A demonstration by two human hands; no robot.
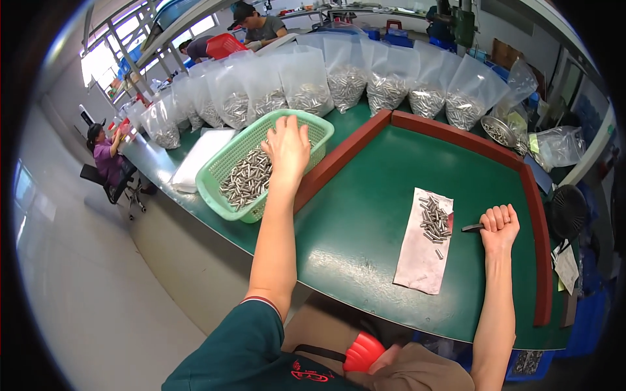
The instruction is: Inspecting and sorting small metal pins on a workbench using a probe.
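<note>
My left hand reaches into a light green plastic basket and rests over a heap of small metal pins; its fingers are bent down and I cannot see whether they hold any. My right hand is a closed fist on the green table, gripping a thin dark tool that points left. The tool's tip lies beside a pile of metal pins on a white cloth.
A red-brown raised border frames the work area. Several clear bags of metal pins stand in a row behind it. A metal bowl of pins sits far right. Other people work at the back left. A black fan stands at right.
</note>
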